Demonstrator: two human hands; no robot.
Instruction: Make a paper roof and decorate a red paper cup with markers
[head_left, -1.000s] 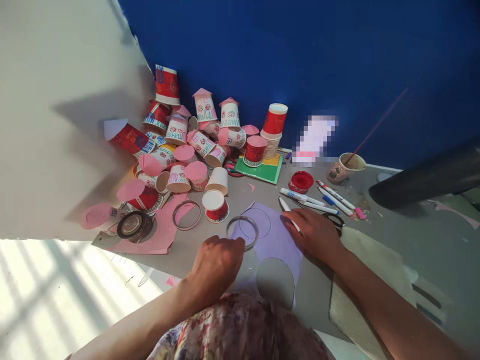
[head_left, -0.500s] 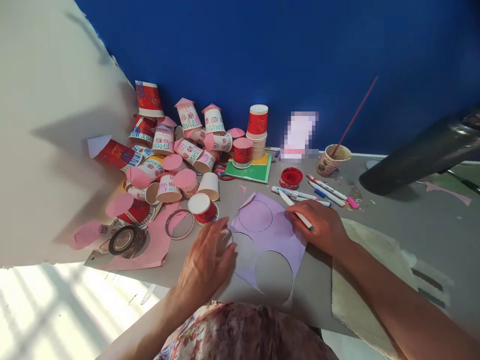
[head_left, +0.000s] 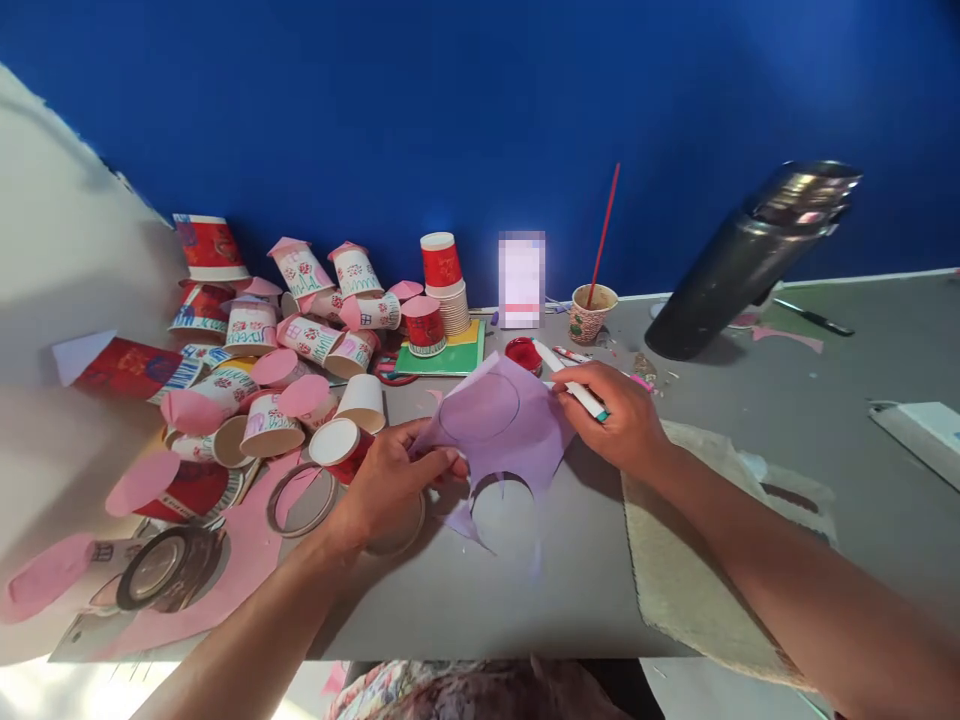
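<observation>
Raised off the desk is a sheet of purple paper (head_left: pixel 536 425), with a circle drawn on it and round cut-outs along its lower side. My left hand (head_left: pixel 397 475) pinches the sheet's left edge between thumb and fingers. A white marker with a teal end (head_left: pixel 581 392) is in my right hand (head_left: pixel 619 415), whose fingertips also meet the paper's right edge. A red-and-white paper cup (head_left: pixel 341 447) stands just beyond my left hand. Below that hand lies a tape ring (head_left: pixel 397 530), partly covered by it.
Decorated cups with pink paper cones (head_left: pixel 247 325) crowd the left side. Tape rolls (head_left: pixel 154 570) lie on pink paper (head_left: pixel 244 545). Toward the back are a green book (head_left: pixel 442 358), a red tub (head_left: pixel 523 354) and a cup with a stick (head_left: pixel 592 318). A black flask (head_left: pixel 720 275) and cloth (head_left: pixel 697 550) are right.
My left hand has closed on the purple sheet, which has lifted and tilted off the desk. My right hand still holds the marker. The view has shifted to the right.
</observation>
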